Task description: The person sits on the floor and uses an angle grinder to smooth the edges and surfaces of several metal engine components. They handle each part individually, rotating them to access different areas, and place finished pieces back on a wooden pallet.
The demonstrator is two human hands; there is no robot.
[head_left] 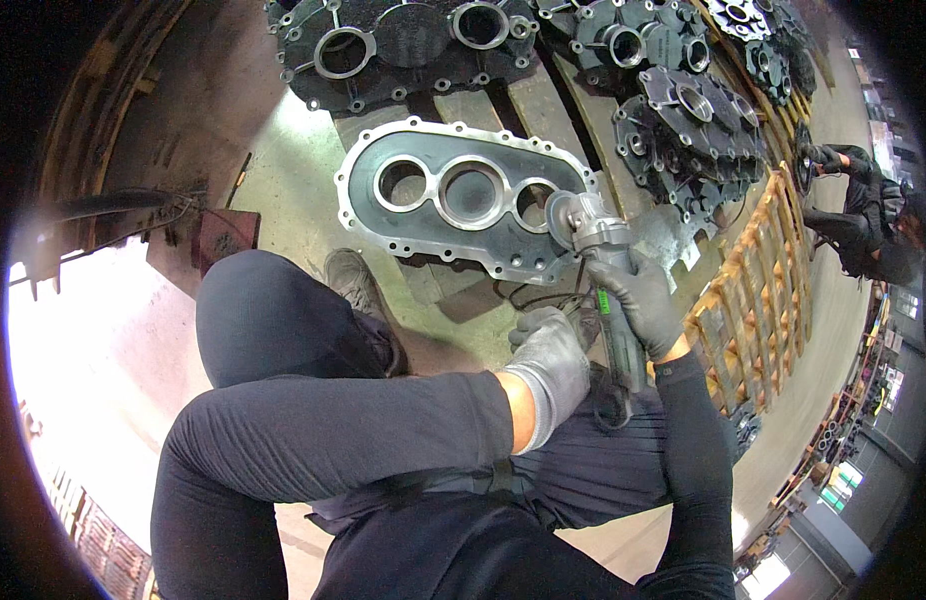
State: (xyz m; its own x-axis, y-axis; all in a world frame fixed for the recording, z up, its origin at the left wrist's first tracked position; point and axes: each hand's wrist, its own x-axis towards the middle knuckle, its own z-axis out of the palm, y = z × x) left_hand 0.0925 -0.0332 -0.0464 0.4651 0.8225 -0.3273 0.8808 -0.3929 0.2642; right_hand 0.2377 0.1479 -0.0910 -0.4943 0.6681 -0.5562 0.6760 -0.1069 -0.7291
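Note:
My right hand, in a grey glove, is wrapped round the body of an angle grinder. The grinder's disc is over the right end of a dark oval gearbox housing; whether it touches the metal I cannot tell. This housing has a bright machined rim with bolt holes and three round bores in a row. My left hand, gloved as well, is curled closed just left of the grinder's handle. What it holds, if anything, is hidden. A dark cable lies behind it.
More black gearbox housings lie on wooden boards at the back, with others stacked at the right. A wooden pallet stands to my right. Beyond it another person in dark clothes is at work. My knee is at the left.

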